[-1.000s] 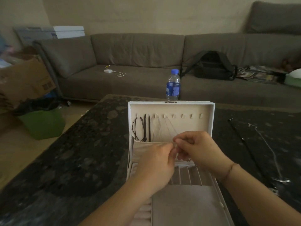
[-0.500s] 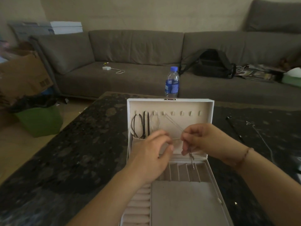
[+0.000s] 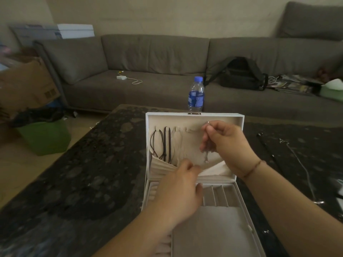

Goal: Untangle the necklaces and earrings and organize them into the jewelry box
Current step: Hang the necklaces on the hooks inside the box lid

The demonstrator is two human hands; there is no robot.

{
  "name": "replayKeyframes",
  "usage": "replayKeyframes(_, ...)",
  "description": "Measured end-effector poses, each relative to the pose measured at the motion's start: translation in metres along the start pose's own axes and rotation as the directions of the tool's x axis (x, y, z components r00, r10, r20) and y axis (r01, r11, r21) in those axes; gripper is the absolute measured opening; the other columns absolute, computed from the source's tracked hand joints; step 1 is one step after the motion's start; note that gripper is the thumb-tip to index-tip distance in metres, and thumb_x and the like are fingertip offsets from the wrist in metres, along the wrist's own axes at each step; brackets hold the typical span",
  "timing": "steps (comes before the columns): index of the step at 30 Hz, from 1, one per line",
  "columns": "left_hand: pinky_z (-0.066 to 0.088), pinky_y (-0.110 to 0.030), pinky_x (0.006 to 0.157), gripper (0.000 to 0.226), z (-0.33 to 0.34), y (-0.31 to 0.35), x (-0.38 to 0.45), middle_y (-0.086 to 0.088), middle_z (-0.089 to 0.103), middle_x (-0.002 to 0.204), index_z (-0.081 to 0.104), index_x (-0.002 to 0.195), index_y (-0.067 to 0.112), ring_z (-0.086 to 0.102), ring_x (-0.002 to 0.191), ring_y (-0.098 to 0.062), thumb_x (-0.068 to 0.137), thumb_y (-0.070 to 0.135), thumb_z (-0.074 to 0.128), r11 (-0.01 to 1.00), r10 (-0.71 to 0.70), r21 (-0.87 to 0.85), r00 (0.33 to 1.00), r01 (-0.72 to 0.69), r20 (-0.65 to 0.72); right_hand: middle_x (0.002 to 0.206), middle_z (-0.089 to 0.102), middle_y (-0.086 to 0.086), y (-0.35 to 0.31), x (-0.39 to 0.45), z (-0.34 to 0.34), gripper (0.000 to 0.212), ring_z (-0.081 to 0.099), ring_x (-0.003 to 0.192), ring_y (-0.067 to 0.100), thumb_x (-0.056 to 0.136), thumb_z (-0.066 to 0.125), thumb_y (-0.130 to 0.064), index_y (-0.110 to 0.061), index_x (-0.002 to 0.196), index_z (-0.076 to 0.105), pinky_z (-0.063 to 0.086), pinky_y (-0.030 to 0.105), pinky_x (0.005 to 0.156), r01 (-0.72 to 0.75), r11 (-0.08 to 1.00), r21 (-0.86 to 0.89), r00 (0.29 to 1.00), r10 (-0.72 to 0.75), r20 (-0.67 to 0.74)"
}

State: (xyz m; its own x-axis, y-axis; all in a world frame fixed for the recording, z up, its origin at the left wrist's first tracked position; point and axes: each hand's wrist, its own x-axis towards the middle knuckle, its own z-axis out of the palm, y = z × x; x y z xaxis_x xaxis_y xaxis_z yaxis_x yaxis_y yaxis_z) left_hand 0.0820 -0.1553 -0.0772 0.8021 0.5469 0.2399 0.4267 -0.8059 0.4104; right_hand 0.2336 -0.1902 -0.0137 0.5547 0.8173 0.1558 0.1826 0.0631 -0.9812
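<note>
No legible text anywhere, blue label on the water bottle (image 3: 196,97) too blurred to read, dark printed square marks on the cardboard box (image 3: 35,84) indistinct, covers of the magazines (image 3: 291,84) on the sofa unreadable

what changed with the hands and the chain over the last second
The right hand rose toward the hooks in the jewelry box lid, still pinching the thin silver necklace, whose pendant now hangs below it. The left hand dropped and now pulls open the lid's fabric pocket. The dark cord necklaces, water bottle and loose chain on the table stayed put.
</note>
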Motion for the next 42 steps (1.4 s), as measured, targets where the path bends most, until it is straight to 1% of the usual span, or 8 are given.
replayKeyframes(5,0.042,-0.024,0.072,0.040,-0.001,0.004,-0.002,0.007,0.042,0.133,0.048,0.138,0.028,0.058,0.094,-0.013,0.099,0.036,0.050,0.999,0.005,0.046,1.000,-0.005,-0.017,0.069,0.065,0.004,0.002,0.003,0.018,0.017,0.065,0.063,0.019,0.100,0.048,-0.008,-0.007,0.093,0.064,0.051,0.021,0.060,0.025,0.998,0.053,0.998,-0.028,0.062)
replayKeyframes(15,0.044,-0.034,0.071,0.047,-0.003,0.005,-0.001,0.005,0.038,0.142,0.040,0.141,0.027,0.061,0.101,-0.023,0.097,0.036,0.051,0.993,0.009,0.122,1.000,-0.006,-0.024,0.083,0.074,-0.003,0.024,-0.012,0.018,0.014,0.069,0.075,0.007,0.095,0.059,-0.014,-0.014,0.098,0.073,0.054,0.013,0.065,-0.022,0.958,-0.285,0.992,0.057,0.114)
replayKeyframes(20,0.047,-0.032,0.068,0.038,-0.003,0.003,0.000,0.005,0.044,0.131,0.047,0.133,0.025,0.062,0.092,-0.020,0.098,0.038,0.050,0.993,0.024,0.112,0.999,-0.019,-0.045,0.100,0.068,-0.013,0.020,-0.018,0.006,0.024,0.063,0.090,0.000,0.094,0.058,-0.017,-0.021,0.114,0.070,0.041,0.001,0.072,0.121,0.748,-0.653,0.992,-0.118,0.049)
replayKeyframes(26,0.053,-0.035,0.078,0.032,-0.004,-0.001,0.005,0.006,0.046,0.124,0.053,0.128,0.022,0.059,0.093,-0.015,0.097,0.030,0.054,0.998,0.051,0.037,0.993,-0.047,-0.105,0.104,0.071,-0.012,0.014,-0.028,-0.005,0.029,0.064,0.091,0.006,0.095,0.049,-0.021,-0.032,0.113,0.069,0.053,0.021,0.084,0.243,0.473,-0.847,0.969,-0.162,0.188)
replayKeyframes(31,0.053,-0.029,0.078,0.026,-0.003,-0.010,0.012,0.009,0.044,0.118,0.059,0.120,0.018,0.056,0.092,-0.009,0.094,0.020,0.061,0.997,0.055,-0.045,0.976,-0.066,-0.210,0.105,0.071,-0.010,0.013,-0.043,-0.009,0.025,0.064,0.095,0.009,0.091,0.055,-0.024,-0.026,0.111,0.070,0.053,0.029,0.091,0.318,0.404,-0.858,0.941,-0.248,0.231)
replayKeyframes(34,0.052,-0.026,0.070,0.015,-0.001,-0.015,0.013,0.011,0.046,0.107,0.063,0.107,0.019,0.052,0.083,-0.005,0.092,0.021,0.065,0.992,0.113,-0.031,0.962,-0.124,-0.249,0.093,0.070,-0.005,0.018,-0.061,-0.039,0.020,0.063,0.085,0.011,0.082,0.061,-0.020,-0.019,0.098,0.073,0.056,0.033,0.078,0.342,0.405,-0.848,0.897,-0.411,0.165)
replayKeyframes(38,0.054,-0.032,0.078,0.017,0.008,-0.023,0.014,0.009,0.055,0.101,0.065,0.105,0.018,0.053,0.093,-0.008,0.090,0.025,0.064,0.992,0.126,0.007,0.967,-0.128,-0.222,0.087,0.068,-0.006,0.039,-0.086,-0.110,0.018,0.060,0.078,0.011,0.078,0.071,-0.017,-0.021,0.095,0.074,0.052,0.028,0.069,0.169,0.373,-0.912,0.928,-0.373,0.020)
replayKeyframes(42,0.052,-0.030,0.077,0.018,0.010,-0.013,0.014,0.012,0.058,0.101,0.066,0.105,0.023,0.057,0.092,-0.009,0.089,0.032,0.064,0.994,0.104,-0.002,0.976,-0.106,-0.190,0.087,0.055,-0.011,0.073,-0.100,-0.194,0.024,0.058,0.089,0.018,0.080,0.068,-0.038,-0.029,0.103,0.072,0.049,0.031,0.072,-0.210,0.177,-0.962,0.977,-0.007,-0.215)
